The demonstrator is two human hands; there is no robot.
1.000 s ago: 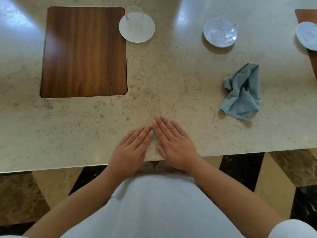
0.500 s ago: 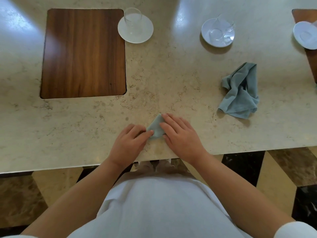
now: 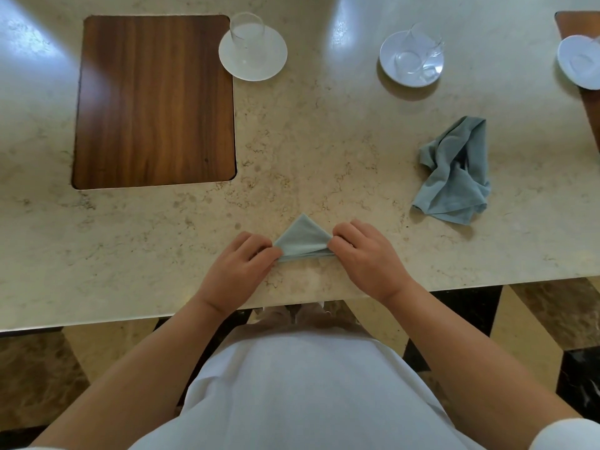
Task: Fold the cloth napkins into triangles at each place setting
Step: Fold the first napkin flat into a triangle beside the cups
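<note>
Folded napkin (image 3: 302, 239) lies as a small triangle near table (image 3: 324, 141) edge; left hand (image 3: 238, 266) and right hand (image 3: 365, 254) pinch its base corners.

Dining room: marble table (image 3: 324, 141), saucers (image 3: 253, 53).

Cut off at right edge: saucer (image 3: 581, 63), wooden mat (image 3: 591, 105). Hidden under left hand (image 3: 240, 267) and right hand (image 3: 367, 258): both base corners of folded napkin (image 3: 302, 238).
</note>
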